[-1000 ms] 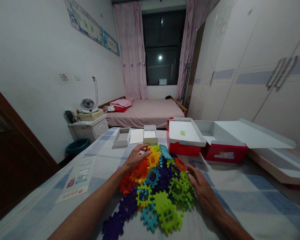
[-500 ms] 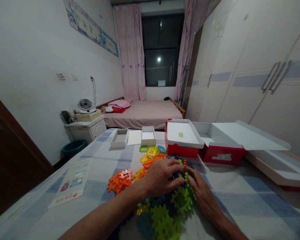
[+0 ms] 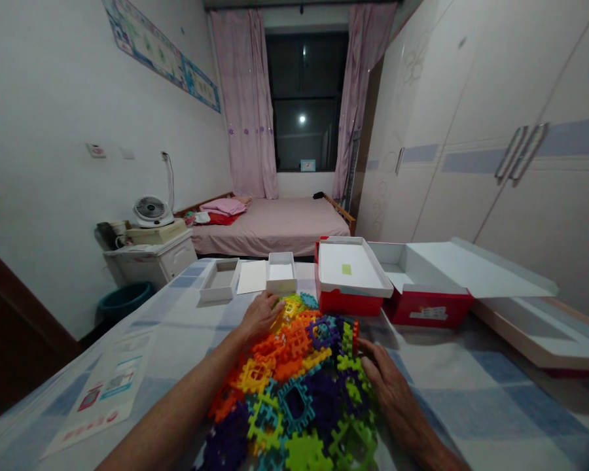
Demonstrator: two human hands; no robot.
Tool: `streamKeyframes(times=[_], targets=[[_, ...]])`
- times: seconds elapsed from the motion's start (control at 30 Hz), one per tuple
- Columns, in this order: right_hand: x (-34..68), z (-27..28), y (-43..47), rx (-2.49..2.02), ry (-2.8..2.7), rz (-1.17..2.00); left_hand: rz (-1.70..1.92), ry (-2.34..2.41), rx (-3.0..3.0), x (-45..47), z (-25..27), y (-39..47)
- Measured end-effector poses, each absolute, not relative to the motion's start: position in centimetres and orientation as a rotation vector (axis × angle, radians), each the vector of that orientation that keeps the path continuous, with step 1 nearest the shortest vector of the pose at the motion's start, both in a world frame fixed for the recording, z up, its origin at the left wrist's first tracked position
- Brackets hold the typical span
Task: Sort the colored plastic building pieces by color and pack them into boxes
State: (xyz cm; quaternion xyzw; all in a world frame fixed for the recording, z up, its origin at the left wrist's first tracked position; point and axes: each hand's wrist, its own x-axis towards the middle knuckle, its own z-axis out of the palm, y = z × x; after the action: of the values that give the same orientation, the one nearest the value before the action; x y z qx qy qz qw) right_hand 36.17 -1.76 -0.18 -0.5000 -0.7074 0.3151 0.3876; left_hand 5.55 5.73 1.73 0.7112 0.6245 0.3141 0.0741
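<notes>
The left hand [image 3: 262, 316] moves far left on the toys [image 3: 295, 340]; I can't tell if its fingers grip. The right hand [image 3: 385, 376], fingers apart, sits beside them.

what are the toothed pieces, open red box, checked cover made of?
Toothed pieces: likely plastic, slightly glossy; crisp molded-looking teeth, solid bright colors.
Open red box: probably cardboard, smooth, white inside; thin flat panels.
Checked cover: seems fabric, matte; soft fold beside box.
</notes>
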Motion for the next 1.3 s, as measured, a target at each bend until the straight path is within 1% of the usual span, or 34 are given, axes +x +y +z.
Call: streamKeyframes(times=[0.2, 0.3, 0.4, 0.6, 0.77, 0.93, 1.07, 1.3], targets=[[36.1, 0.2, -1.9, -1.266, -1.790, 0.869, 0.743, 1.874, 2.133, 6.4, 3.4, 4.8], [36.0, 0.3, -1.9, -1.268, -1.762, 0.859, 0.755, 1.816, 2.151, 7.7, 4.3, 5.9], [35.9, 0.3, -1.9, -1.267, -1.712, 0.851, 0.775, 1.661, 2.158, 9.8, 4.6, 8.0], [36.1, 0.8, -2.1, -1.259, -1.690, 0.891, 0.759, 1.431, 2.026, 12.0, 4.6, 10.9], [36.1, 1.2, -2.1, -1.242, -1.674, 0.919, 0.776, 1.424, 1.929, 10.9, 4.2, 9.2], [36.1, 0.9, -1.6, -1.278, -1.525, 0.915, 0.844, 1.411, 1.880, 10.8, 3.9, 6.7], [36.3, 0.2, -1.0, -1.300, -1.395, 0.868, 0.851, 1.314, 1.874, 12.4, 3.9, 5.3], [36.3, -0.1, -0.7, -1.272, -1.373, 0.878, 0.752, 1.083, 2.004, 16.8, 4.7, 3.4]])
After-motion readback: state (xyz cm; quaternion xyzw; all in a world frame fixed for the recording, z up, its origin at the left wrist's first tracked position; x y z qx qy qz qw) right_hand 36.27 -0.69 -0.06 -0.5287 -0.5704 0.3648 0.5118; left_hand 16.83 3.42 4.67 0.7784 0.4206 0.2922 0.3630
